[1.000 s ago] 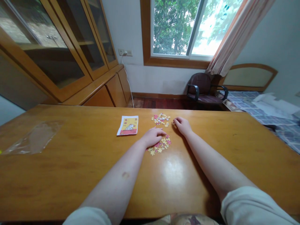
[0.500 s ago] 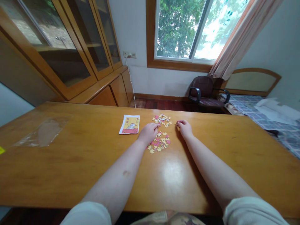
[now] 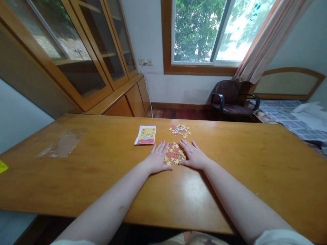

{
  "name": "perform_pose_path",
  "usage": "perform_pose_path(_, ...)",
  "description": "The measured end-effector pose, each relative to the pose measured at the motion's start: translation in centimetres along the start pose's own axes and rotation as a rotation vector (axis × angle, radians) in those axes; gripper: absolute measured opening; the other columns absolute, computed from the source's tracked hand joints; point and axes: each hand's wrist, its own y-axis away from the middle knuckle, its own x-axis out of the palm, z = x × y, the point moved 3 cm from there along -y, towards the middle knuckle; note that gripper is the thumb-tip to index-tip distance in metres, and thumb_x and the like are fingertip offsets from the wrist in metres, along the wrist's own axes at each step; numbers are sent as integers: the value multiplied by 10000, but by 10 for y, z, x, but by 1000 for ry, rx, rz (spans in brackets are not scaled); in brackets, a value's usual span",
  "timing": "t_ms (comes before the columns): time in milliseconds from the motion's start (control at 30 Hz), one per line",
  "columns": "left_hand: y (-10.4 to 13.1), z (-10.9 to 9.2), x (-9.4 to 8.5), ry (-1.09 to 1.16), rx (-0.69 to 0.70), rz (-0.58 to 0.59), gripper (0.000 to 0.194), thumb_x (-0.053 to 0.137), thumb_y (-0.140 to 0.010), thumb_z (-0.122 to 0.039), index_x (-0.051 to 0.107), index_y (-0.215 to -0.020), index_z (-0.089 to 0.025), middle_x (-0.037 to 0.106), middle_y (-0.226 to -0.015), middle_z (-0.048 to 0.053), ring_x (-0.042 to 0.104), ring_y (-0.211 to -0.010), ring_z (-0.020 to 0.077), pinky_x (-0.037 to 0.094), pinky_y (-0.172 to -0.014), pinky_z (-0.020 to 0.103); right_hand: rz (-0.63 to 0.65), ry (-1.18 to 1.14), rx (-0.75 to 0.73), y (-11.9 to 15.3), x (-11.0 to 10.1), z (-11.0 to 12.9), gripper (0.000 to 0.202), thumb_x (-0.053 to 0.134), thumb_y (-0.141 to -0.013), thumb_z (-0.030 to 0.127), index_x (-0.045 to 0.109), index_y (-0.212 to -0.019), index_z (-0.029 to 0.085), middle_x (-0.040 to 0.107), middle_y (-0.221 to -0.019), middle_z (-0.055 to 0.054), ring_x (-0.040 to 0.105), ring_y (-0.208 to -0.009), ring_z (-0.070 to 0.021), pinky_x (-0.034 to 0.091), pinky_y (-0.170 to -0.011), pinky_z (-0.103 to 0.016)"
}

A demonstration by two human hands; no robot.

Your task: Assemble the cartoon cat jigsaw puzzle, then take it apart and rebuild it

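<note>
My left hand (image 3: 157,159) lies with spread fingers at the left side of the nearer pile of yellow and pink puzzle pieces (image 3: 175,153). On the pile's right side, my right hand (image 3: 193,155) rests with its fingers apart, touching the edge pieces. Both hands are open and frame the pile between them. Just beyond is a second pile of puzzle pieces (image 3: 180,130), with no hand on it. A picture card (image 3: 146,135) in yellow and pink, showing a white animal, lies beyond my left hand.
A clear plastic bag (image 3: 63,143) lies at the left of the wooden table (image 3: 102,170). A yellow item (image 3: 3,166) shows at the left edge. Beyond the table stand a glass-door cabinet (image 3: 119,86), an armchair (image 3: 227,97) and a bed (image 3: 288,114).
Both hands have moved nearer and spread their fingers, my right hand shifting left to the nearer pile. That pile is now more compact. The view has shifted slightly.
</note>
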Motion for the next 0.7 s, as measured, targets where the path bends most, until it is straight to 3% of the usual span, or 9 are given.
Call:
perform_pose_path(233, -32, -17, -3, 23, 197, -61, 1027, 511, -732, -715, 148, -1503, -141, 161, -1563, 145, 119, -1448, 271, 65, -1174, 445, 42, 47, -29, -8, 1, -1, 875, 494, -806, 660, 249, -1495, 180, 255, -1526, -143, 218, -1417, -293, 96, -1152, -552)
perform_pose_path(467, -48, -23, -4, 57, 178, -159, 913, 561, -741, -662, 301, -1456, -157, 355, -1492, 138, 312, -1377, 289, 209, -1153, 434, 2, -5, -23, -10, -3, -2, 637, 503, -879, 432, 361, -1440, 163, 357, -1490, -140, 306, -1386, -258, 159, -1144, -536)
perform_pose_path(567, -47, -22, -4, 63, 181, -182, 944, 577, -723, -668, 277, -1466, -170, 321, -1510, 134, 299, -1379, 303, 234, -1140, 453, -14, -28, -23, -10, -5, -1, 640, 527, -870, 421, 364, -1432, 162, 383, -1475, -146, 334, -1371, -253, 176, -1140, -533)
perform_pose_path(700, -49, -21, -4, 40, 205, -138, 976, 532, -747, -683, 204, -1489, -140, 226, -1548, 146, 205, -1425, 287, 124, -1171, 474, -20, -26, -23, -10, -5, -2, 686, 529, -869, 425, 308, -1458, 152, 364, -1484, -152, 321, -1378, -252, 169, -1143, -529)
